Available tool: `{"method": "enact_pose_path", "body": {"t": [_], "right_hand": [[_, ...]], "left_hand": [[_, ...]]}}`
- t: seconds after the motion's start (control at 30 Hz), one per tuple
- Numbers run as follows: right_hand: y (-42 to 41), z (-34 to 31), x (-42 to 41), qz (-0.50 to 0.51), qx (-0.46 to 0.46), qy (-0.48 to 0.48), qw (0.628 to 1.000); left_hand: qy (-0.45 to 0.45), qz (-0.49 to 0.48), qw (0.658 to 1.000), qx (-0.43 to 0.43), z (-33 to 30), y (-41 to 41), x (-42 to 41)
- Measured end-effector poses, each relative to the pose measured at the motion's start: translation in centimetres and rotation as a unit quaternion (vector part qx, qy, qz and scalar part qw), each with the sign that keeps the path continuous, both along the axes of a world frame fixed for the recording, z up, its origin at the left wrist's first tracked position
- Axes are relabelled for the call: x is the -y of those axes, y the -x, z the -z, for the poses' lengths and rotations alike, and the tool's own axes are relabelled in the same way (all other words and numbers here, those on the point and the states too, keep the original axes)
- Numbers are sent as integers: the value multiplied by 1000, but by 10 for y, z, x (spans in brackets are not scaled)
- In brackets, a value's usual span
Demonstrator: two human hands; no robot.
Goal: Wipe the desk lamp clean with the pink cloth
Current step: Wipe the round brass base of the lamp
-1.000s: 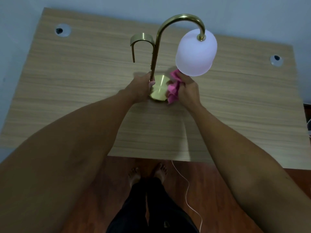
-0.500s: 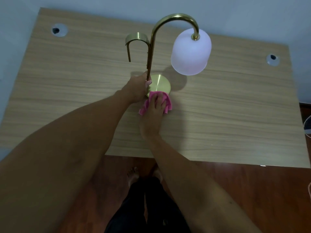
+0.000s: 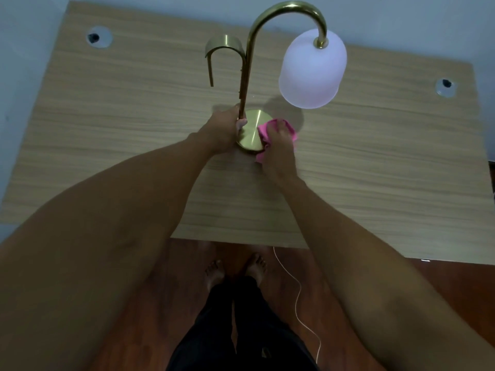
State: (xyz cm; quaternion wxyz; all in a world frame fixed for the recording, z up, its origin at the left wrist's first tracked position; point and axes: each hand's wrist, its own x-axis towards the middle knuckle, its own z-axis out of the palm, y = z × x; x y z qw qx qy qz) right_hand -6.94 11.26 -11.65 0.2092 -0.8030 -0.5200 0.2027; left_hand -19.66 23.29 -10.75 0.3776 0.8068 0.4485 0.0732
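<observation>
The left hand (image 3: 223, 132) is gripping the lower stem of the brass gooseneck desk lamp (image 3: 247, 76) standing mid-desk on the light wooden desk (image 3: 134, 116). The right hand (image 3: 278, 145) is pressing the crumpled pink cloth (image 3: 263, 133) against the right edge of the lamp's round brass base (image 3: 251, 129), fingers curled over it.

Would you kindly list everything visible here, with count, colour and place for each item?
desk lamp: one, brass stem and round base, white shade hanging at right; middle of the desk.
pink cloth: one, pink; pressed on the right edge of the lamp base.
desk: one, light wood grain; against the wall.
cable holes: two, grey-rimmed; back left and back right of the desk.
cord: one, white; trailing over the reddish wood floor.
left hand: one; gripping the stem's foot.
right hand: one; on the cloth.
feet: two, bare; below the desk edge.
</observation>
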Motion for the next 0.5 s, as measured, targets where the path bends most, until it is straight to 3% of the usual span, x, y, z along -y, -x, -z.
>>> {"method": "enact_pose_path", "body": {"t": [0.1, 0.3, 0.5], "right_hand": [[29, 14, 15, 3, 91, 57, 994], [97, 28, 32, 31, 130, 75, 988], [94, 26, 30, -13, 176, 88, 980]], "left_hand": [[-10, 0, 1000, -1, -1, 0, 1], [3, -7, 1000, 4, -5, 1, 4], [-2, -6, 1000, -3, -8, 1, 7]]}}
